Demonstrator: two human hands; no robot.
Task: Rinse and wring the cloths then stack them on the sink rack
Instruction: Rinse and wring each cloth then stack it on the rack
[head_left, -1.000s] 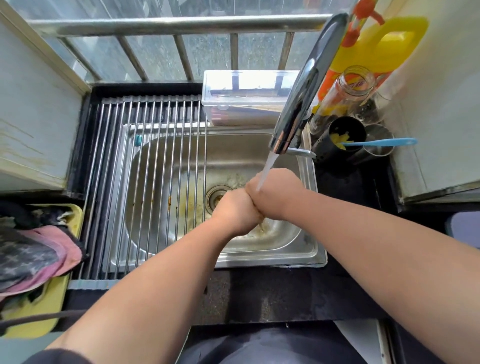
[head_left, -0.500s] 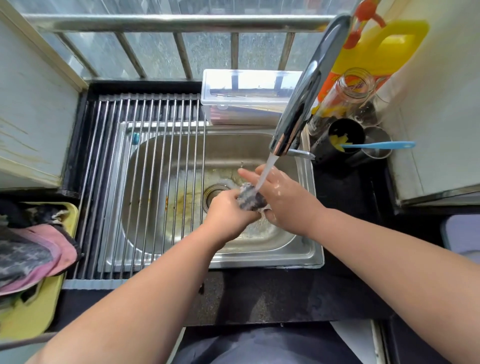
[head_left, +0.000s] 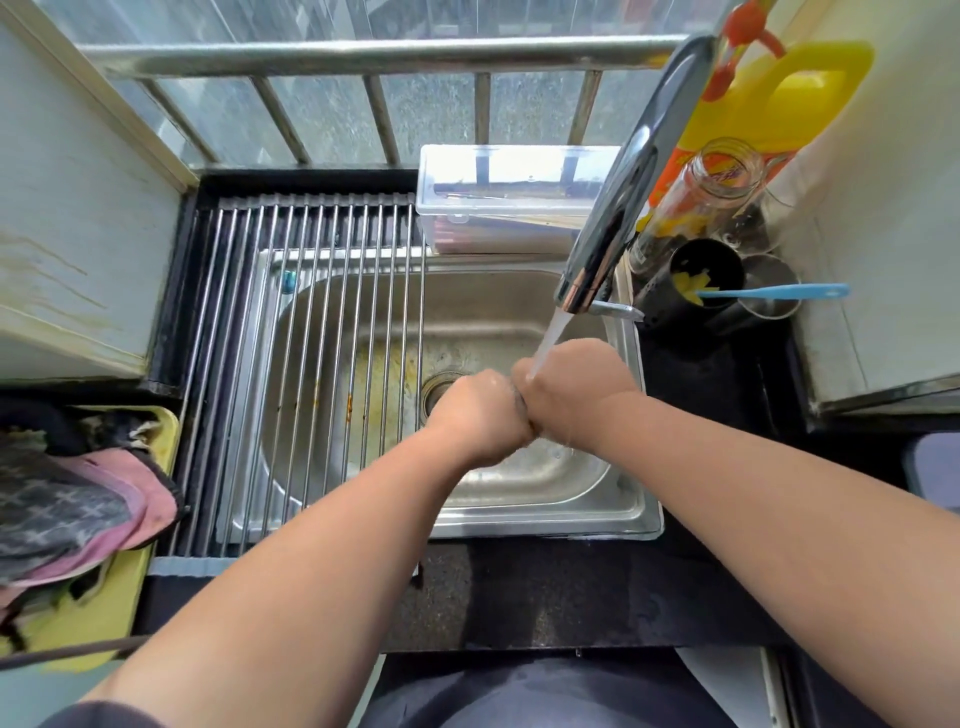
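My left hand (head_left: 480, 415) and right hand (head_left: 576, 395) are both curled into tight fists, pressed knuckle to knuckle. The cloth (head_left: 519, 408) is balled up inside them; only a dark sliver of it shows in the seam between the fists. I hold them right under the tap (head_left: 618, 208) so the water stream (head_left: 545, 338) lands on the back of my right hand and runs into the bundle. They are also over the sink (head_left: 519, 312), so whatever I squeeze out falls toward the drain (head_left: 434, 389) just beyond my left hand. I judge this to be the rinse-and-wring step on one cloth. The sink rack (head_left: 311, 364) lies just left of my hands, within easy reach for stacking, and no wrung cloth lies on it yet. Further left, the waiting pile of cloths (head_left: 78, 493) sits on a yellow tray (head_left: 119, 597).
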